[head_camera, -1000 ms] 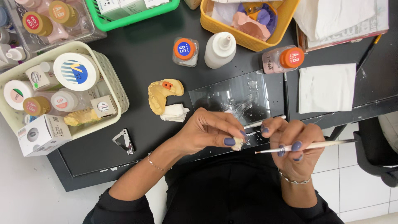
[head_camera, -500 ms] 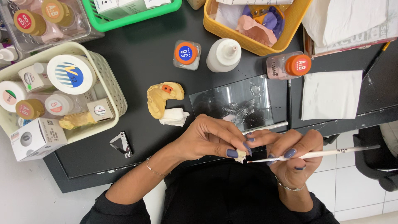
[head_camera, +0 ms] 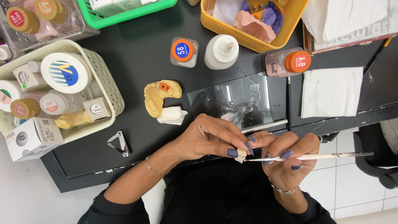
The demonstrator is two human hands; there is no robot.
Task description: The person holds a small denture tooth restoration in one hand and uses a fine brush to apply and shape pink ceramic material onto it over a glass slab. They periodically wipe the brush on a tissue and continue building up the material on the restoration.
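Left hand [head_camera: 211, 139]: grip closed, thumb and fingertips pinching a small off-white tooth piece [head_camera: 240, 155]. The piece sits at the fingertips, just off the near edge of the dark surface [head_camera: 137, 54], above the person's black clothing.

Right hand [head_camera: 286, 159]: grip closed around a thin white brush [head_camera: 319, 157], held like a pen. Handle runs out to the right, nearly level. Brush tip touches the tooth piece. The two hands meet at the fingertips.

On the surface just beyond the hands: a glass slab [head_camera: 232, 101] with wet smears and a white dab of paste. A thin metal tool [head_camera: 265, 125] lies along its near edge. Left of the slab, a yellow dental cast [head_camera: 157, 97] with an orange mark; a crumpled white tissue bit [head_camera: 172, 116] touches it. A small metal clip [head_camera: 119, 143] lies near the front edge, left of the left wrist.

Behind the slab: an orange-capped jar [head_camera: 183, 51], a white bottle [head_camera: 222, 52], and a second orange-capped jar [head_camera: 290, 62] on its side. A folded white napkin [head_camera: 331, 91] lies right of the slab.

Far left: a cream basket [head_camera: 110, 89] holding jars and small boxes. Top: a green basket [head_camera: 132, 14] and a yellow basket [head_camera: 215, 27] with pink and purple casts.
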